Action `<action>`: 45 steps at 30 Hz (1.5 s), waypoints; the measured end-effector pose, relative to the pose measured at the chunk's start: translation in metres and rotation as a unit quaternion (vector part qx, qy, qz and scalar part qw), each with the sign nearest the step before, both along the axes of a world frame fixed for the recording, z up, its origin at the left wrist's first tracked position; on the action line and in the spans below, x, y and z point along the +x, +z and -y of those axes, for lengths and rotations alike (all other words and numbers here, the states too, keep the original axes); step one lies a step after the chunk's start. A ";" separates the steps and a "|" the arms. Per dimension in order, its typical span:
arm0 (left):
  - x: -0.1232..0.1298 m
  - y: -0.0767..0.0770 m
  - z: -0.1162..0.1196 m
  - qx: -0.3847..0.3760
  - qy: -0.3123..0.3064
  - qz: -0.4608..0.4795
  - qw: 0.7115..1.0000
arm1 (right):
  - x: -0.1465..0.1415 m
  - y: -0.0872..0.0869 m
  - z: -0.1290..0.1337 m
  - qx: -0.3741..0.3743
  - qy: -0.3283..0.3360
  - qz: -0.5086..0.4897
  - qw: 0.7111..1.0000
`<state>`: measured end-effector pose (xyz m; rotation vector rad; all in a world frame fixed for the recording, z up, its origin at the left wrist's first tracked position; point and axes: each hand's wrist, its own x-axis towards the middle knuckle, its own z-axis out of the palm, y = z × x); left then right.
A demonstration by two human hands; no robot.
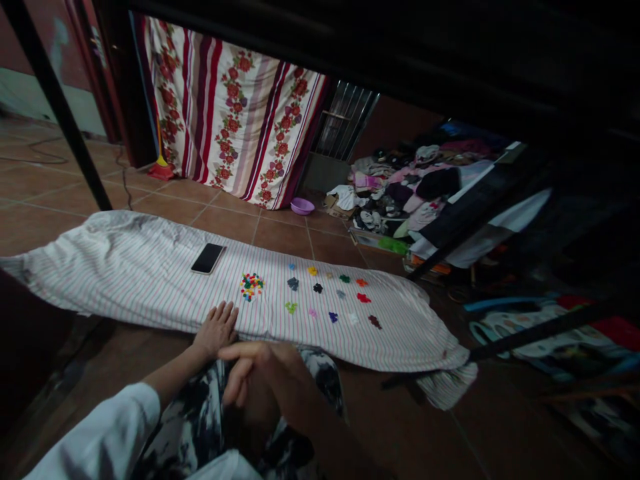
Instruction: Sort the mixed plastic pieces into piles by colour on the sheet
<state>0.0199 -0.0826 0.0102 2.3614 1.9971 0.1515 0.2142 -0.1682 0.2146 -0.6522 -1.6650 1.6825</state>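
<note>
Mixed pile of small coloured pcs on striped cloth over low bench, nr its near edge, just L of sorted colour clusters in approx 3 rows (blue, yellow, green, orange, black, red, lime, pink, purple, white, brown etc.); phone lies flat beyond & L of pile; L hand open, palm down, fingers spread on cloth edge nr pile; R hand above lap, blurred, one finger out, others bent, can't tell if it grips anything; beyond bench: tiled floor, purple basin, floral striped curtain, clothes heap far R.
</note>
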 end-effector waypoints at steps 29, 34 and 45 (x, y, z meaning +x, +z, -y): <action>0.010 -0.009 -0.024 0.072 -0.113 0.007 0.991 | -0.027 -0.218 -0.182 0.280 -0.198 0.355 0.870; 0.011 -0.009 -0.027 0.065 -0.095 0.009 0.993 | -0.034 -0.218 -0.194 0.276 -0.180 0.335 0.883; 0.020 -0.010 -0.028 0.038 -0.082 -0.013 0.996 | -0.033 -0.213 -0.217 0.219 -0.246 0.303 0.894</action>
